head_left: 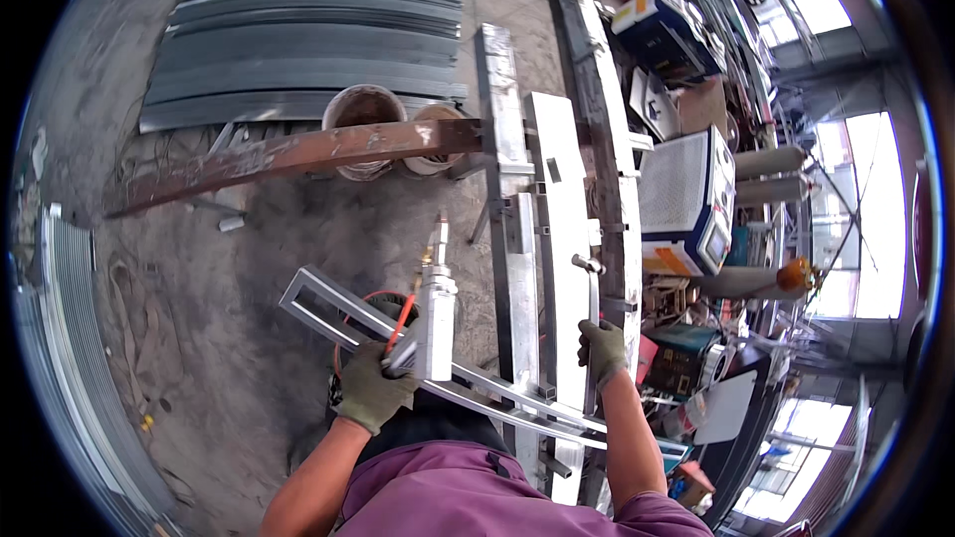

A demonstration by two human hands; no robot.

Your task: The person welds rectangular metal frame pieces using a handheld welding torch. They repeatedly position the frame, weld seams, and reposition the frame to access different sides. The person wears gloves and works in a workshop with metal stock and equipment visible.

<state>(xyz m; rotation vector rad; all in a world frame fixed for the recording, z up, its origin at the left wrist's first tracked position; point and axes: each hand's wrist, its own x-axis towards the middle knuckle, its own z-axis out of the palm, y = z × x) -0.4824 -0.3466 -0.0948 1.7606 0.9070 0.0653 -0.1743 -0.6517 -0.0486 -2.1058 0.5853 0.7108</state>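
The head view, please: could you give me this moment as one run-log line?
left hand: gripping silver nozzled tool | right hand: gripping hammer-like tool | metal frame: partly over grey beam

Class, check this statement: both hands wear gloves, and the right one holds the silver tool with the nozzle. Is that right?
Not quite: the left hand, not the right hand, holds the silver tool with the nozzle, as the head view shows.
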